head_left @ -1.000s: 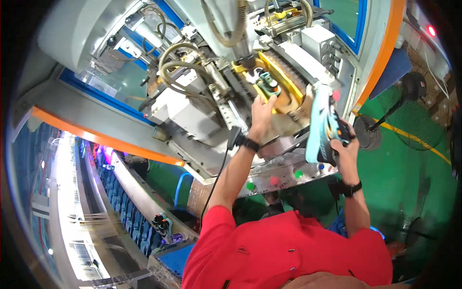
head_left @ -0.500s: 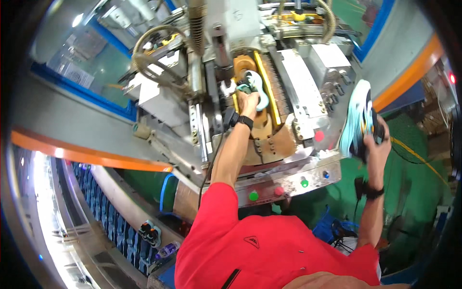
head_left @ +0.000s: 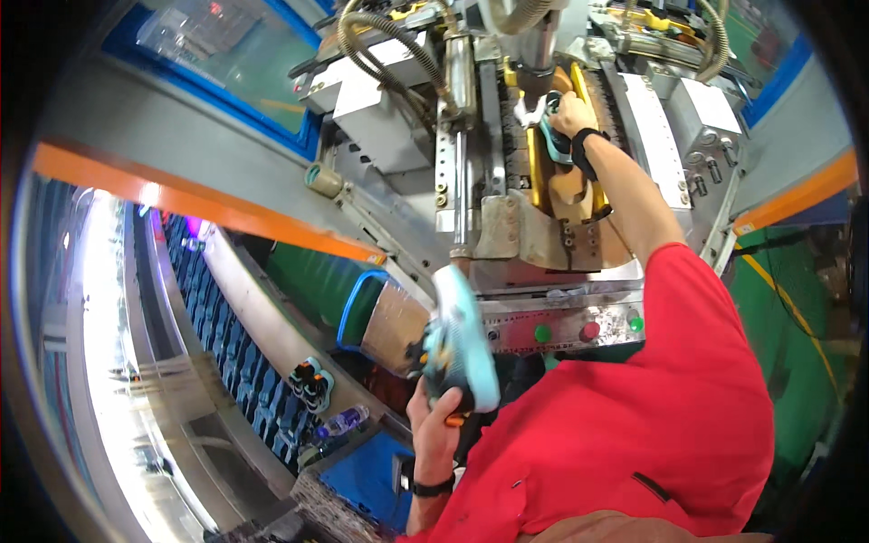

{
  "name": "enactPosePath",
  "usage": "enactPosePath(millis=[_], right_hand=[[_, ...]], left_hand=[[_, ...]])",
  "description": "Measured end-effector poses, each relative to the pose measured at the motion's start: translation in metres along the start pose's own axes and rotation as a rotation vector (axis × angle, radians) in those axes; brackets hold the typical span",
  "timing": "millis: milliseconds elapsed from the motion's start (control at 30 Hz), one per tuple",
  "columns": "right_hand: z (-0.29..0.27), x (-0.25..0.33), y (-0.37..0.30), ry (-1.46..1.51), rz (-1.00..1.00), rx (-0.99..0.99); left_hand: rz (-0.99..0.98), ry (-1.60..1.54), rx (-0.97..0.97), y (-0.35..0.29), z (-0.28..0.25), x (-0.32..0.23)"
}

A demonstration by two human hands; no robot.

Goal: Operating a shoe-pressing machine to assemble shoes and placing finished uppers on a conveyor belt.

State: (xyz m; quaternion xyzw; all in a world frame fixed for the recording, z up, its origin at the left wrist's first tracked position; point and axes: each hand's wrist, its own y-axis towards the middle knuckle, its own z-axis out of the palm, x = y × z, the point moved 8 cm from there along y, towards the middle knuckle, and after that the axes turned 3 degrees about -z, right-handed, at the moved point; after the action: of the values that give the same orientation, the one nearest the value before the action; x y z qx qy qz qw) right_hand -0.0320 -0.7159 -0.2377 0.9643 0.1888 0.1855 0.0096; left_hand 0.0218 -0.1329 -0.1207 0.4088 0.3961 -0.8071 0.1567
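A light-blue and black sneaker [head_left: 462, 339] is in my left hand [head_left: 434, 430], closed round its dark heel end. It is held up in front of the machine's control panel, its pale sole side turned right and slightly blurred. My right hand [head_left: 573, 116] reaches into the machine and is closed on a second sneaker [head_left: 554, 136], which sits between yellow rails and is partly covered by the fingers. A vertical metal press cylinder [head_left: 537, 50] stands just above and left of that sneaker.
A metal control panel [head_left: 566, 326] with coloured buttons lines the machine's front. At left, a conveyor [head_left: 231, 335] runs past an orange-edged frame [head_left: 217, 204]. On its ledge stand a pair of small sneakers [head_left: 310, 386] and a bottle [head_left: 344, 422]. A blue bin [head_left: 362, 475] sits below.
My left hand has left the machine and now holds a sneaker out in front of it. My right hand has moved from the far right into the machine with a sneaker. The view has swung left.
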Motion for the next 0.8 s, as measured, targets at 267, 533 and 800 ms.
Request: enactPosePath(millis=[267,533,800], right_hand=[[-0.033,0.060,-0.094,0.167,-0.430,-0.078],[0.056,0.099,-0.397,0.386,-1.015,0.347],[0.136,0.091,-0.412,0.498,-1.177,0.396]], left_hand=[[0.443,0.864,-0.761,-0.127,-0.087,0.047],[0.129,-0.617,-0.467,-0.134,-0.035,0.130],[0.244,-0.937,-0.837,-0.244,-0.084,0.219]])
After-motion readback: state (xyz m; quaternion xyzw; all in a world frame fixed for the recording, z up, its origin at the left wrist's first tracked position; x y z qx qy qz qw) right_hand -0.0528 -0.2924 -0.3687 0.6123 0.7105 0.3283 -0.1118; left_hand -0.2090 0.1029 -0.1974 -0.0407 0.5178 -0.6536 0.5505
